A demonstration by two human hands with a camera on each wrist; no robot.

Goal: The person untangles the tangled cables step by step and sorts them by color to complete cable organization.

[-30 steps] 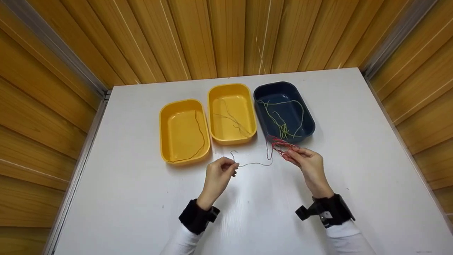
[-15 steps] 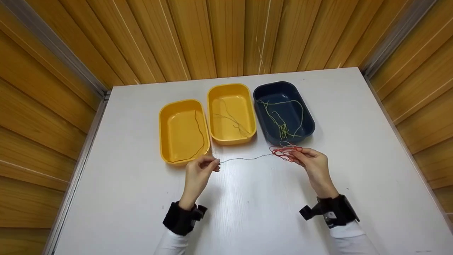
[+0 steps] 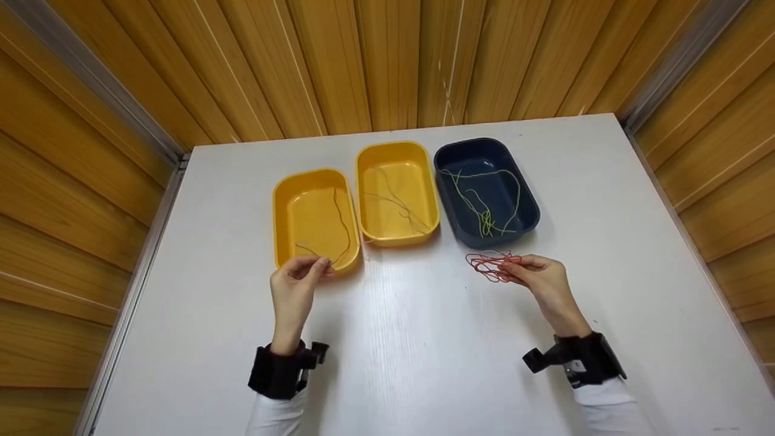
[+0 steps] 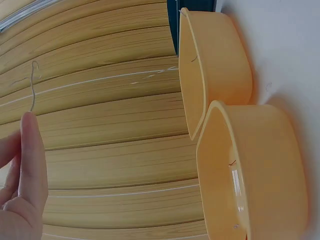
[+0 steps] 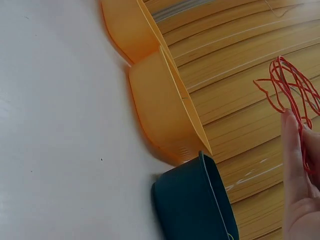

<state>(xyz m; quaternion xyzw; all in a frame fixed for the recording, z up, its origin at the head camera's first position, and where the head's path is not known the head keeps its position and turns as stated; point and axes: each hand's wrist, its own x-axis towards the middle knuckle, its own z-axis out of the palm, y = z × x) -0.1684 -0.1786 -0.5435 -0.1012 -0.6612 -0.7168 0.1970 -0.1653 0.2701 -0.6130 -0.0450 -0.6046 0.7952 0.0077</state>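
My left hand pinches a thin greyish string between thumb and fingers, over the front of the left yellow box. One end of this string curls up past the thumb tip in the left wrist view. In front of the dark blue box, my right hand pinches a looped bundle of red string, with a pale strand among the loops. A brown string lies along the right side of the left yellow box.
The middle yellow box holds several thin pale strings. Yellow-green string lies tangled in the dark blue box. All three boxes stand side by side on a white table, with wood-look panels behind and at the sides.
My left hand has moved left, drawing the thin string away from the red bundle, and is now over the left yellow box. My right hand has shifted slightly right with the bundle.
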